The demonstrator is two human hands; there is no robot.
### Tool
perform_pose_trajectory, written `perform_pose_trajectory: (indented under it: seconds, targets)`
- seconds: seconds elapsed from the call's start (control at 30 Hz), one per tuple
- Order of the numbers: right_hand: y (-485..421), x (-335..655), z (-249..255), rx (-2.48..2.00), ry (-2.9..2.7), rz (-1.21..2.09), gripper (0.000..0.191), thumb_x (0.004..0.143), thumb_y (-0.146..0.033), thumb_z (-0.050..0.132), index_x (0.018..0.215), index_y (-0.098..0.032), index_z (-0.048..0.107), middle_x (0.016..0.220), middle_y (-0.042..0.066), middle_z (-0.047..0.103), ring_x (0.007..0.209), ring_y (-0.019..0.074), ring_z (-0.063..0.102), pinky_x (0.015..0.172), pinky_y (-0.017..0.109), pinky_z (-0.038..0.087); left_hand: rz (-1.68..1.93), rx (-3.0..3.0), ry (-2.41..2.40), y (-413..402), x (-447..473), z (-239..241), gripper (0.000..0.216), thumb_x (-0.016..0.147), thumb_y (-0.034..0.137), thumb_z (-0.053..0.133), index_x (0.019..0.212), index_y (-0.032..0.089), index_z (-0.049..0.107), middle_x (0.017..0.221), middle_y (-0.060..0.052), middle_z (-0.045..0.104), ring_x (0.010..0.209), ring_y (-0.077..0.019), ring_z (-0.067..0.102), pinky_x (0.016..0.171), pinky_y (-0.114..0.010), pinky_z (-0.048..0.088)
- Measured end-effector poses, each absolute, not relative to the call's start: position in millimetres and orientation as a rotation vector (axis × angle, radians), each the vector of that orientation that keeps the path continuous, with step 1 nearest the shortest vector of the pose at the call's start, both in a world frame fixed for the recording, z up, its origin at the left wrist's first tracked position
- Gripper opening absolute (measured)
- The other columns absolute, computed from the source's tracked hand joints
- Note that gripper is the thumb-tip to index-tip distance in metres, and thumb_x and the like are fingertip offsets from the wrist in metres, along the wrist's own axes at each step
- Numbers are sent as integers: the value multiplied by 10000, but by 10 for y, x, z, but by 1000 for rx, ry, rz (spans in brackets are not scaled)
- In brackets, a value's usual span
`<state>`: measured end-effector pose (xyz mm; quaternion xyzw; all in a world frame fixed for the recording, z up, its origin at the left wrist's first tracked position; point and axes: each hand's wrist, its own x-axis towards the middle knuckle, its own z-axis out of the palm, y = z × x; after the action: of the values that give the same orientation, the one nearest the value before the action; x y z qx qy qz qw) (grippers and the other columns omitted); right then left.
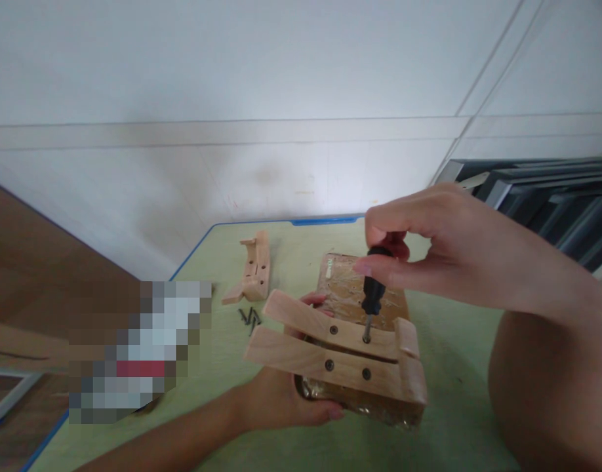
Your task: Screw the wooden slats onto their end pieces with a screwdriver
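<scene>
My right hand (419,249) pinches the black handle of a screwdriver (374,288), which stands nearly upright. Its tip meets a screw in the far slat of a two-slat wooden piece (360,360). Three more dark screw heads show in the slats. Beneath the wood lies a brown block (360,305) wrapped in clear tape. My left hand (296,400) is closed around the left end of the block and wood, thumb at the near side and fingertips at the far side. The slats hide part of this hand.
Several loose dark screws (250,317) lie on the green table (207,367), left of the block. Behind them rests another wooden piece (256,269) with holes. A blurred-out object (148,354) is at the table's left side. Dark panels (551,203) lean at the right, and a white wall (261,170) rises behind.
</scene>
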<state>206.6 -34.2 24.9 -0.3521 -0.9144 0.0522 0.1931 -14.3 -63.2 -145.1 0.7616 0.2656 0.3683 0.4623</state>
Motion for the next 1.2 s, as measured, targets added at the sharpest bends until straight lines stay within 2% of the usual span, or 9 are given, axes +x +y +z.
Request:
perform_pose_trajectory:
  seconds: [0.13, 0.27, 0.47, 0.6, 0.7, 0.77, 0.87, 1.03, 1.2]
  targets:
    - [-343, 2068, 253, -947, -2558, 95, 192, 843, -289, 486, 697, -165, 499, 573, -47, 469, 507, 61, 359, 496, 227, 282, 907, 1853, 640, -621, -125, -1439, 931, 561, 399, 764, 1297, 258, 211, 1424, -127, 142, 1299, -367, 260, 1080, -519, 250]
    - [-376, 2078, 285, -889, -2602, 134, 81, 819, -181, 505, 801, -165, 582, 680, -22, 584, 565, 66, 468, 536, 224, 336, 886, 1828, 623, -604, -129, -1448, 1028, 582, 377, 756, 1342, 271, 72, 1421, -145, 180, 1277, -361, 312, 1060, -516, 290]
    - [-393, 2095, 336, -790, -2643, 290, 152, 825, -129, 513, 936, -168, 610, 877, -5, 640, 745, 84, 565, 628, 213, 426, 882, 1871, 650, -606, -178, -1445, 948, 568, 398, 758, 1302, 256, 175, 1431, -128, 134, 1303, -366, 256, 1082, -517, 252]
    - [-415, 2153, 368, -745, -2700, 285, 228, 876, -159, 458, 1056, -171, 597, 1018, 11, 641, 909, 90, 595, 736, 183, 475, 883, 1847, 642, -596, -226, -1443, 1016, 579, 386, 755, 1329, 273, 78, 1420, -131, 158, 1298, -356, 271, 1078, -513, 271]
    - [-428, 2208, 381, -756, -2718, 273, 277, 888, -194, 448, 1133, -234, 570, 1082, -2, 639, 978, 106, 601, 807, 188, 493, 883, 1842, 637, -581, -255, -1449, 1022, 590, 393, 748, 1333, 272, 57, 1417, -132, 166, 1306, -348, 261, 1081, -505, 273]
    - [-428, 2226, 384, -757, -2715, 293, 278, 887, -205, 458, 1132, -260, 574, 1080, -19, 647, 968, 101, 612, 792, 177, 507, 882, 1847, 623, -579, -265, -1449, 1020, 601, 392, 741, 1336, 265, 45, 1412, -138, 183, 1297, -339, 286, 1071, -495, 298]
    - [-422, 2216, 379, -733, -2685, 341, 234, 884, -222, 471, 1065, -232, 618, 1028, -19, 673, 925, 95, 632, 755, 163, 520, 893, 1875, 630, -592, -266, -1450, 1029, 588, 386, 748, 1344, 254, 62, 1419, -142, 186, 1293, -342, 296, 1065, -490, 312]
    - [-411, 2185, 364, -796, -2623, 327, 223, 869, -224, 500, 1039, -194, 641, 968, -11, 695, 870, 90, 646, 723, 160, 514, 904, 1901, 625, -607, -260, -1474, 1042, 582, 377, 756, 1344, 284, 52, 1421, -119, 155, 1310, -355, 250, 1079, -505, 285]
    - [-425, 2196, 368, -750, -2629, 411, 188, 865, -226, 507, 985, -225, 652, 967, -32, 696, 868, 83, 650, 724, 133, 524, 889, 1869, 616, -586, -240, -1464, 979, 597, 388, 740, 1329, 284, 98, 1429, -122, 125, 1299, -364, 266, 1082, -515, 265]
